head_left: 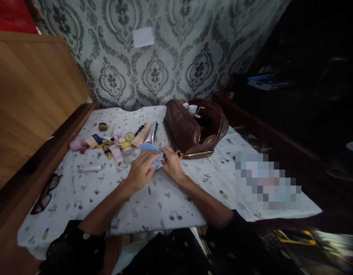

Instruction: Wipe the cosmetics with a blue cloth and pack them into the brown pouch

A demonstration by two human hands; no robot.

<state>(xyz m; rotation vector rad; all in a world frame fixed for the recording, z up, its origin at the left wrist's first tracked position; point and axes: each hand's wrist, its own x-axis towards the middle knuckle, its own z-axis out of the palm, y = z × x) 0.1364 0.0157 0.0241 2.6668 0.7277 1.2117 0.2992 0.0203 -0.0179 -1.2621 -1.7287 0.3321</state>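
My left hand is closed around a folded light-blue cloth, whose edges stick out past the fingers. My right hand is closed at the cloth's right side, fingertips pressed in close to it. Whatever the right fingers pinch there is mostly hidden. Just beyond the hands lie a silver tube and a peach tube. A pink bottle with a shiny cap and a yellow-banded jar rest left of them. The brown cosmetic bag stands unzipped behind my right hand, with white-lidded jars inside.
More cosmetics lie at the left, among them a navy-and-beige item and a white tube. Glasses sit near the left edge of the patterned cloth. A blurred-out patch covers something at the right. A wooden panel rises on the left.
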